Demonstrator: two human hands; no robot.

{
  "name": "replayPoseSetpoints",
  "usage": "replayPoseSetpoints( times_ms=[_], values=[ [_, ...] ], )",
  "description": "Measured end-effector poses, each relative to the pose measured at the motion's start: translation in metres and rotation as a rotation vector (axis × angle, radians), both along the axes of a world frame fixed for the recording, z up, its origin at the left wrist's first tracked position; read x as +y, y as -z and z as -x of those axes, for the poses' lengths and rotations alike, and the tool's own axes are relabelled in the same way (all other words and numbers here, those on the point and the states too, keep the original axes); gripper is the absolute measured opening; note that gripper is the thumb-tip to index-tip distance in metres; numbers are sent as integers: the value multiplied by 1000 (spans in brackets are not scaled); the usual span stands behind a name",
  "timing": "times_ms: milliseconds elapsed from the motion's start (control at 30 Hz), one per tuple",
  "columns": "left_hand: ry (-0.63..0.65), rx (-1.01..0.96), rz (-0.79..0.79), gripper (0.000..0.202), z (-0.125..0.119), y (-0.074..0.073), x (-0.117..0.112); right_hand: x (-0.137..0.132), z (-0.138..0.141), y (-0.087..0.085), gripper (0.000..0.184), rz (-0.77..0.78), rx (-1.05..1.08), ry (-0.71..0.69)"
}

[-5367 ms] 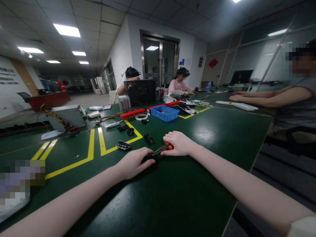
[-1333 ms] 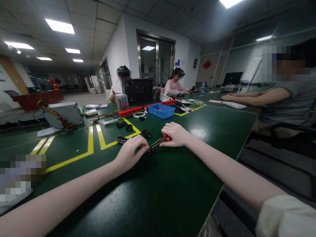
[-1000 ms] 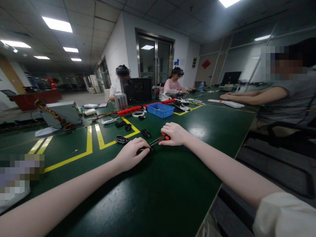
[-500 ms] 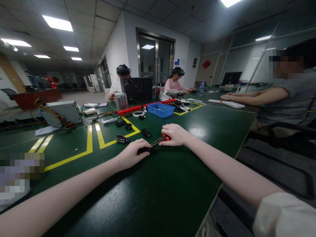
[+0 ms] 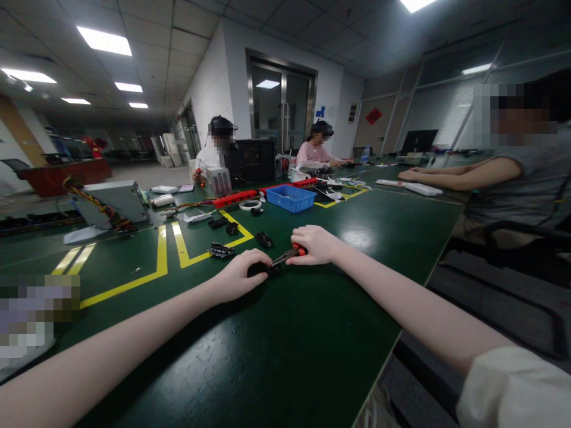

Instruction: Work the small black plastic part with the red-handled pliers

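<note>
My right hand point(image 5: 314, 245) is closed round the red handles of a pair of pliers point(image 5: 282, 257), whose jaws point left. My left hand point(image 5: 243, 274) is closed on a small black part point(image 5: 257, 269), mostly covered by the fingers; its exact kind I cannot make out. The tips of the pliers reach the black part beside my left fingers. Just beyond the hands lies a black plastic piece point(image 5: 264, 239). Another black piece point(image 5: 221, 250) rests on the yellow tape to the left of it.
A blue bin point(image 5: 291, 199) stands farther back, beside a red power strip point(image 5: 236, 198). At the left is a metal power supply point(image 5: 113, 202) with bundled wires. Yellow tape point(image 5: 127, 288) marks the green table point(image 5: 276, 351). Several people sit round it, one at the right point(image 5: 513, 172).
The plier tips and the black part have shifted slightly left. Both hands keep their hold. Across the table, a person in white has moved a little to the left.
</note>
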State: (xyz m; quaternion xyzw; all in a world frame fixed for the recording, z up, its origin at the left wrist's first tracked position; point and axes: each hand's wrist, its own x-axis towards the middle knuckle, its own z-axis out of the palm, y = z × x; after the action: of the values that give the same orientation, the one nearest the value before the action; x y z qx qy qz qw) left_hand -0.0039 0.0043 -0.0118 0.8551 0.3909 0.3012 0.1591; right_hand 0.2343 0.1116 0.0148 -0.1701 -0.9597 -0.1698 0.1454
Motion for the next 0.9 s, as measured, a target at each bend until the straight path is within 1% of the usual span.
replayPoseSetpoints(
  times_ms=[200,400,700,900],
  values=[
    [-21,22,-12,22,0,0,1,-3,2,0,51,-2,-7,15],
    [-29,21,8,18,0,0,0,-2,2,3,53,-11,6,-15],
    [-18,4,12,19,-1,-1,-1,-1,1,3,53,-32,31,-44],
    [-7,-10,-22,19,-2,-2,-2,3,-2,1,52,1,32,-5]
  ],
)
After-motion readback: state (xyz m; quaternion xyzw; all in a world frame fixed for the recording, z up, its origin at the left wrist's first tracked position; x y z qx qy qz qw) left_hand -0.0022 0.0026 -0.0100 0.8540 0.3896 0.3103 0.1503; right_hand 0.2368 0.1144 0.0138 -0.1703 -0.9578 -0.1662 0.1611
